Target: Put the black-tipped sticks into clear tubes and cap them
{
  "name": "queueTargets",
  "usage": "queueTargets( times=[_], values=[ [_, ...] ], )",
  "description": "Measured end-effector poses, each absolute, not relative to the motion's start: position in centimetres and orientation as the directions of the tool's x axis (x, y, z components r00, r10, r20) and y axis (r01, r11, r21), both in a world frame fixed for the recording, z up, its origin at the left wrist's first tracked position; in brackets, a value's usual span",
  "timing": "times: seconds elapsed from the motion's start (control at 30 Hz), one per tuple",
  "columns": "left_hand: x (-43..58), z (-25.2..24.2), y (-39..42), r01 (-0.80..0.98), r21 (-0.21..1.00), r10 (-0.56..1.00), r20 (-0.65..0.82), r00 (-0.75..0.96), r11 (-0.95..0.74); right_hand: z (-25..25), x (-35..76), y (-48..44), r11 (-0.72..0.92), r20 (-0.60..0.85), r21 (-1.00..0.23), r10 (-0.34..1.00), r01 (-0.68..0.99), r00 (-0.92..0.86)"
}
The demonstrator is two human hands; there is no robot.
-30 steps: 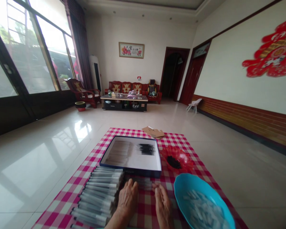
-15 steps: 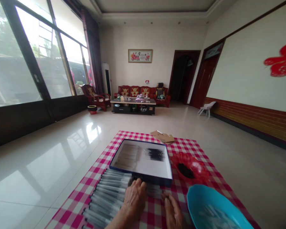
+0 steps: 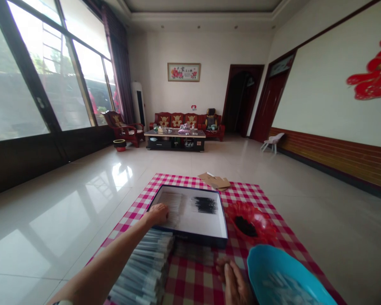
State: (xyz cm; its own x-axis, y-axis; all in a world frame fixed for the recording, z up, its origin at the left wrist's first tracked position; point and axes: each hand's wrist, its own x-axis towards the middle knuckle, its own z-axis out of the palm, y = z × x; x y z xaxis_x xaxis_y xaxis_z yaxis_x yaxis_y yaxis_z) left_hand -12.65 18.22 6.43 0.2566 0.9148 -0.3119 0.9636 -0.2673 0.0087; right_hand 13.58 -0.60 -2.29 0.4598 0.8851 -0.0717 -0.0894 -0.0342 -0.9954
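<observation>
My left hand (image 3: 158, 214) reaches into the shallow white box with a dark blue rim (image 3: 195, 243). Its curled fingers are down at the near end of a row of thin clear tubes (image 3: 171, 202); the fingertips are hidden. Low on the checked cloth, my right hand (image 3: 231, 279) is closed, thumb pressed to the fingers; what it pinches is unclear. Just left of it lie blurred see-through barrels (image 3: 195, 253), along the box's near side. Beneath my left forearm is a stack of clear pens (image 3: 146, 264). Dark thin sticks (image 3: 205, 205) lie on the box's right side.
A red petal-edged bowl (image 3: 263, 222) with small black pieces stands right of the box. Nearer, a blue basin (image 3: 257, 262) holds whitish translucent pieces. Flattened brown cardboard (image 3: 216, 182) lies at the far edge of the pink-checked tablecloth (image 3: 184, 281).
My left hand has left the spot beside the pens and moved forward into the box, onto the clear tubes. My right hand stays nearly where it was. The view has shifted slightly.
</observation>
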Motion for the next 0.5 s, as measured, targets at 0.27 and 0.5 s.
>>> queueTargets(
  times=[0.27,0.5],
  values=[
    [-13.0,6.1,18.1,0.941,0.007,0.890,-0.321,0.323,-0.338,-1.7,13.0,-1.0,-0.042,-0.098,-0.990,0.886,-0.132,0.453],
    [-13.1,8.4,16.8,0.918,0.083,0.902,-0.169,0.396,-0.388,-1.6,13.0,-1.1,-0.031,-0.093,-0.989,0.887,-0.143,0.452]
  ],
)
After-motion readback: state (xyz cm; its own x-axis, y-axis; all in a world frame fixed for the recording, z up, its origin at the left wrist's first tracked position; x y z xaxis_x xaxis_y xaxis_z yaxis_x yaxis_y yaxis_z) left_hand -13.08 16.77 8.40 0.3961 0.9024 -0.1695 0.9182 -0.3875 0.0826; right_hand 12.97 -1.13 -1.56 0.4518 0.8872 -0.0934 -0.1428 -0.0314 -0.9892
